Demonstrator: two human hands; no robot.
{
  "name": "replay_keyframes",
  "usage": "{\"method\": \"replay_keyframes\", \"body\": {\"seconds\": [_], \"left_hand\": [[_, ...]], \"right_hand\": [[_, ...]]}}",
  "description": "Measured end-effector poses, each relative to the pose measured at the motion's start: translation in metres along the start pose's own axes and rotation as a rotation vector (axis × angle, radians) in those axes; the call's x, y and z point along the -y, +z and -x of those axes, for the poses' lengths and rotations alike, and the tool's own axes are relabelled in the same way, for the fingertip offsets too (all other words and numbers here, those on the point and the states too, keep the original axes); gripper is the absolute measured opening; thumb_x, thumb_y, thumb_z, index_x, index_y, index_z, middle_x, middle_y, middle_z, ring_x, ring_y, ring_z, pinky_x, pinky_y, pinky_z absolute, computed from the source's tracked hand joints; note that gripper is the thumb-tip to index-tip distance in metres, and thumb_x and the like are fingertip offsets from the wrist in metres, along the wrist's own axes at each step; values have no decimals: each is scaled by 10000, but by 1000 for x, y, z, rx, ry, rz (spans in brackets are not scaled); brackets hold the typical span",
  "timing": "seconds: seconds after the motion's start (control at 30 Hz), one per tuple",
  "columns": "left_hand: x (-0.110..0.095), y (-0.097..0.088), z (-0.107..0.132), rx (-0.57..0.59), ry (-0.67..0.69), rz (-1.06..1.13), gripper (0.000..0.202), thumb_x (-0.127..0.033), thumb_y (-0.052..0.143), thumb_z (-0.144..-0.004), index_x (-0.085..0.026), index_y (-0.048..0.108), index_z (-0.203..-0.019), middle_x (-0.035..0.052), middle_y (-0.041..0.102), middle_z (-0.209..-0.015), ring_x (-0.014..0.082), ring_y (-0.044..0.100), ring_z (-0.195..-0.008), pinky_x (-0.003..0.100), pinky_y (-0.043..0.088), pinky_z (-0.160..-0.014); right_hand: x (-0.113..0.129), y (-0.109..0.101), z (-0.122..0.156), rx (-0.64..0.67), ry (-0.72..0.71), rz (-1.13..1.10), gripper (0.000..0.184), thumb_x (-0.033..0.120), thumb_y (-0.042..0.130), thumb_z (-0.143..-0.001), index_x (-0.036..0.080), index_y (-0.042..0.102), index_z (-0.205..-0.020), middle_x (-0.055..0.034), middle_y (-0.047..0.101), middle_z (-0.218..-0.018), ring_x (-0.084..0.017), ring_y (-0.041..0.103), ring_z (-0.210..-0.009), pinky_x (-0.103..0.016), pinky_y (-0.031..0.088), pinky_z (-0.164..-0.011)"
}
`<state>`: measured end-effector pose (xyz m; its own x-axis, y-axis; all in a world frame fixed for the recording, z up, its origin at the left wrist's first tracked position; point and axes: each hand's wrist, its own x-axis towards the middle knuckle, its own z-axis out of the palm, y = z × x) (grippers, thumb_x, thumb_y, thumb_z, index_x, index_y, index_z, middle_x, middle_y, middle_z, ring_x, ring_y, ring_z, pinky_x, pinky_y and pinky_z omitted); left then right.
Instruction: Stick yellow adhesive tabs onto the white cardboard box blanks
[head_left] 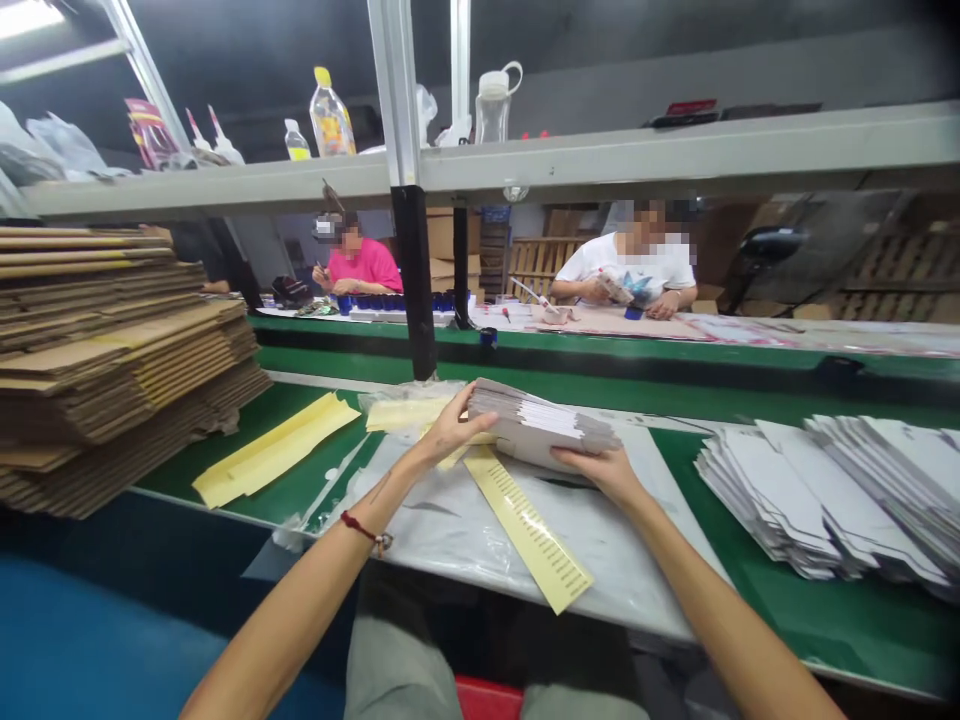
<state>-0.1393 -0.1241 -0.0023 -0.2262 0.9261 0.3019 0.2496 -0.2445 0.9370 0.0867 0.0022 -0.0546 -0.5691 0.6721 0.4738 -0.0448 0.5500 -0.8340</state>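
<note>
A stack of flat, folded white-and-grey cardboard boxes (544,425) is held between both my hands, just above the plastic-covered board. My left hand (459,425) grips its left end, thumb on the near side. Around the right part of its near edge, my right hand (600,470) is closed, fingers partly hidden beneath. Below the stack, a yellow label strip (529,530) with a row of small printed stickers lies slanted on the board (442,530). More yellow sheets (405,413) lie behind my left hand.
Flattened brown cartons (105,370) are piled high at left, beside yellow sheets (274,450). White folded boxes (825,490) lie on the green bench at right. A post (412,280) and overhead shelf (675,150) stand ahead. Two people sit across the bench.
</note>
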Motion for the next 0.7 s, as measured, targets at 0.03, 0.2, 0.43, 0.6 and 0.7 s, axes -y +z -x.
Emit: {"method": "replay_keyframes", "body": {"seconds": [0.03,0.2,0.43,0.6,0.7], "left_hand": [[-3,-2,5,14,5,-7,804,-467,722,-765,-197,390,-1445,134,469,-1456,358,378,-1369,462,366,-1096],[-2,-4,28,31,51,4,719,-403,701,-800,-180,407,-1417,148,518,-1397,326,521,-1249,432,469,-998],[25,-7,19,-52,81,-6,672,-418,746,-741,-177,515,-1324,117,635,-1246,311,593,-1146,386,517,-918],[39,-11,-17,-85,133,-30,662,-451,760,-712,-174,570,-1282,98,671,-1188,311,628,-1088,396,534,-884],[44,-14,-28,-102,172,-55,635,-412,766,-724,-187,578,-1286,89,653,-1230,302,616,-1110,394,515,-913]], "right_hand": [[-1,0,0,15,-21,7,225,343,631,-907,152,647,-1026,-47,674,-1070,-196,651,-971,-423,532,-872],[-4,0,-1,94,-112,34,229,348,620,-914,158,640,-1039,-47,668,-1064,-189,650,-950,-409,539,-850],[0,-1,1,52,-108,1,387,418,785,-727,180,664,-1007,-66,707,-1019,-256,671,-965,-441,544,-875],[3,1,-4,-30,-4,5,380,401,783,-701,209,702,-1018,-75,734,-1064,-306,679,-1007,-461,542,-914],[3,1,-12,-33,75,27,370,393,784,-689,219,718,-1008,-62,746,-1062,-306,692,-993,-460,558,-901]]}}
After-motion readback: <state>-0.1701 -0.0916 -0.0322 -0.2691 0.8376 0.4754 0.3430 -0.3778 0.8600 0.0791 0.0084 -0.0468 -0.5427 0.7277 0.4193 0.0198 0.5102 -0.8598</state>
